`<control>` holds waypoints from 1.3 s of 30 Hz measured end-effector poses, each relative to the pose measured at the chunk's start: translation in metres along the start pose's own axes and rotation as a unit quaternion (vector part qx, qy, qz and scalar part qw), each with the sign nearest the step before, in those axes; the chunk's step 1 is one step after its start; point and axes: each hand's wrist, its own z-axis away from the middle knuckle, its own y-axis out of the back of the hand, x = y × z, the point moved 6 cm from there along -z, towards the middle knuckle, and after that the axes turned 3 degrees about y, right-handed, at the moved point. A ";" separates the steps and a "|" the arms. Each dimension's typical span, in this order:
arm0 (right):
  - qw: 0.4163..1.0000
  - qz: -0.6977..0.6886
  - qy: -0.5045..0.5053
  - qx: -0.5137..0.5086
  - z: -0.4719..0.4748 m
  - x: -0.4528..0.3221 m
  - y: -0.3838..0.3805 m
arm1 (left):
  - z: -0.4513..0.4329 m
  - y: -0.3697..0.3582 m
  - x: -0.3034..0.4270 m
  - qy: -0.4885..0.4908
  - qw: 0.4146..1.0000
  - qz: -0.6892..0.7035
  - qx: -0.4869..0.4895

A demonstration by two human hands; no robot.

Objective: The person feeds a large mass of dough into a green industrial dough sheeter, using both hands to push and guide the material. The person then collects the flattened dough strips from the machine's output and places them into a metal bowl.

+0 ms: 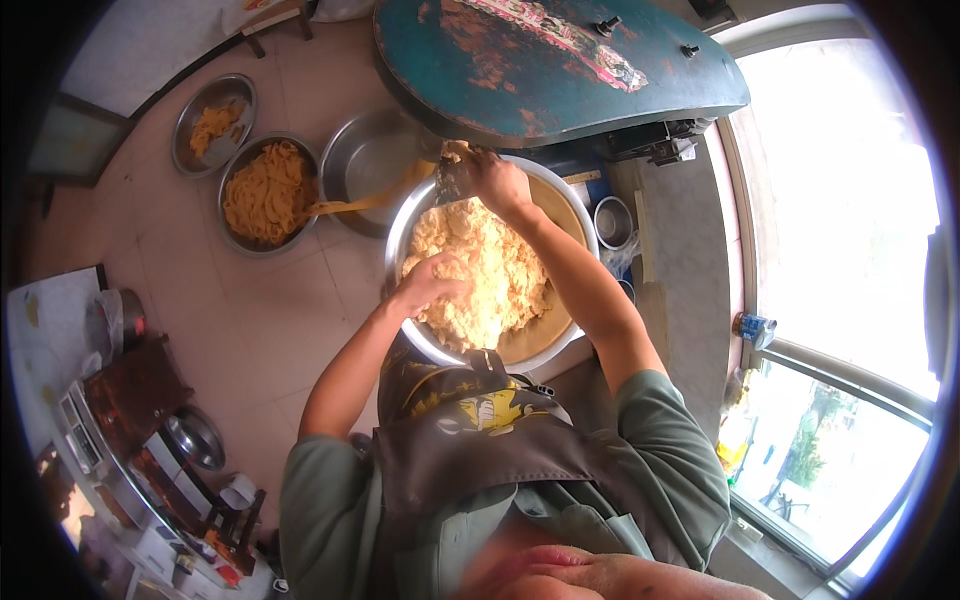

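A wide metal basin (587, 300) in front of me holds a heap of crumbly yellow dough (480, 262), brightly sunlit down its middle. My left hand (431, 285) rests on the heap's left side, blurred, its fingers apart against the crumbs. At the far rim, my right hand (499, 180) grips a dark flat plate (452, 180) crusted with dough. Whether that plate is a loose scraper or a machine part, I cannot tell. From beside it, a flat yellow dough strip (367, 201) stretches left to a bowl (223, 202) piled with coiled dough strips (266, 191).
A worn teal machine housing (465, 67) overhangs the basin's far side. Left of the basin stand a large metal pan (352, 161) and a smaller bowl (180, 139) with dough scraps. On the right are a small metal bowl (613, 223), a ledge and a bright window.
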 end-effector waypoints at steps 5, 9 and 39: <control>0.998 -0.013 -0.054 -0.026 -0.003 0.010 0.000 | 0.004 0.007 0.010 -0.023 0.997 -0.067 0.030; 0.999 -0.012 -0.048 0.011 -0.003 0.002 0.005 | 0.014 0.006 0.037 -0.115 0.977 -0.162 0.076; 0.999 -0.025 -0.029 -0.005 0.010 0.008 -0.006 | -0.019 0.046 0.019 -0.093 0.977 -0.140 0.134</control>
